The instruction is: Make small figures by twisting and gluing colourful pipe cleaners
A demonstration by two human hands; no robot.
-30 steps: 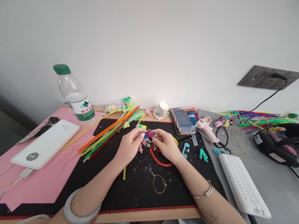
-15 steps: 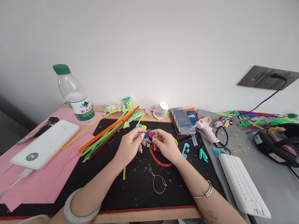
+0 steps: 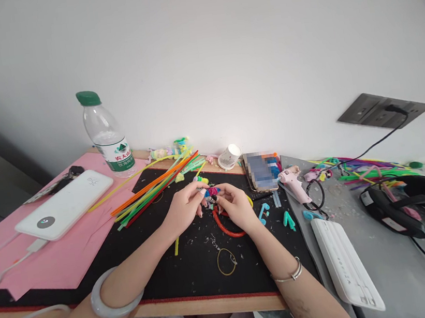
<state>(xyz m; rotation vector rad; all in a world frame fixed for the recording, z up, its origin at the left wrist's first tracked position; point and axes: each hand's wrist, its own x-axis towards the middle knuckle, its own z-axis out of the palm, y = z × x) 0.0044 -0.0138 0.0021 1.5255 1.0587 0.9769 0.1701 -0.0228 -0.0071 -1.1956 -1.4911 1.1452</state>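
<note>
Between my two hands, over the black mat, is a small piece of magenta and blue fuzzy pipe cleaner. My left hand pinches its left side with thumb and forefinger. On the right side, the closed fingers of my right hand grip the same piece. Red-handled scissors or a similar red loop lies beneath my right hand, partly covered, so its kind is unclear. Several orange, green, yellow and red pipe cleaners lie in a bundle left of my hands.
A water bottle and a white power bank stand on the left. A paper cup, a phone and a pink glue gun are behind my right hand. Another white power bank and a black headset lie right.
</note>
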